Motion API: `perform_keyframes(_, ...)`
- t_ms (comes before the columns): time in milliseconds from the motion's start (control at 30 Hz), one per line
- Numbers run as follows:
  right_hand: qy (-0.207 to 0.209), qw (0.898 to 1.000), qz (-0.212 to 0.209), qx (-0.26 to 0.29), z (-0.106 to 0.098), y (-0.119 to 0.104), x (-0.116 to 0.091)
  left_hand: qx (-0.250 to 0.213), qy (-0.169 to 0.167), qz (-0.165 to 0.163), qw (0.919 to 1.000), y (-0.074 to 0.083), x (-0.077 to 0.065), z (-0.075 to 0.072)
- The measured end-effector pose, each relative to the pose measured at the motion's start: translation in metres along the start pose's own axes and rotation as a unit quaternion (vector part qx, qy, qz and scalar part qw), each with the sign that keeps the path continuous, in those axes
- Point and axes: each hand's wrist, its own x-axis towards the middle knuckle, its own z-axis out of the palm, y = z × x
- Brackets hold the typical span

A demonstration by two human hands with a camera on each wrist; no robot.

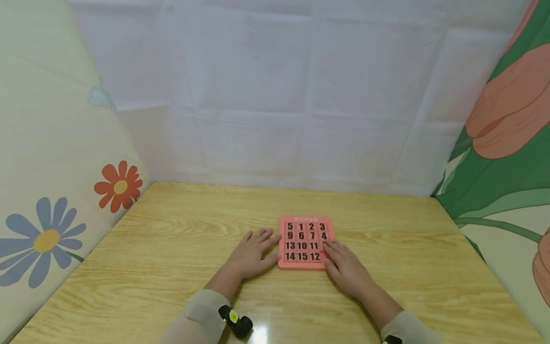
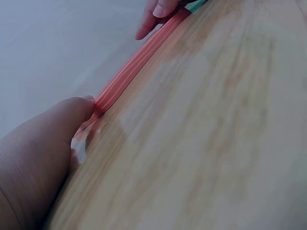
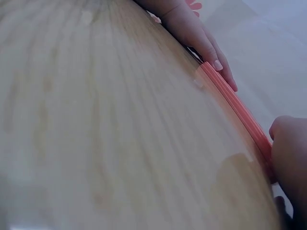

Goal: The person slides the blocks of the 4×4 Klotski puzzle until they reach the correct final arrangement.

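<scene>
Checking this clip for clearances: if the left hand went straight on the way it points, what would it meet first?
Probably the pink number puzzle at its left edge; the left hand seems to have its thumb against it, though exact contact is hard to judge.

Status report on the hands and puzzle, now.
Left hand at left edge of number sliding puzzle. Right hand over its right edge, hiding part. Puzzle flat on table.

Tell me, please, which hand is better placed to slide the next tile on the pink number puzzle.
Probably the right hand: it reaches over the right-hand column of the puzzle, just below the 4 tile, while the left hand lies at the left edge, off the tiles.
</scene>
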Motion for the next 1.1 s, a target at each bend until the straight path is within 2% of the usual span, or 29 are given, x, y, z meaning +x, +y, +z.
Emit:
perform_keyframes(267,-0.022,1.0,-0.011,0.011,0.001,-0.014,-0.007,0.001,0.002,0.002,1.0,-0.001,0.0,0.001)
perform_keyframes(733,-0.039,0.998,-0.056,-0.011,0.009,-0.028,-0.016,0.0,-0.004,0.001,1.0,0.0,-0.001,0.001)
perform_keyframes(1100,-0.044,0.997,-0.052,-0.024,0.008,-0.029,-0.017,0.005,0.002,0.003,1.0,-0.002,0.0,0.002)
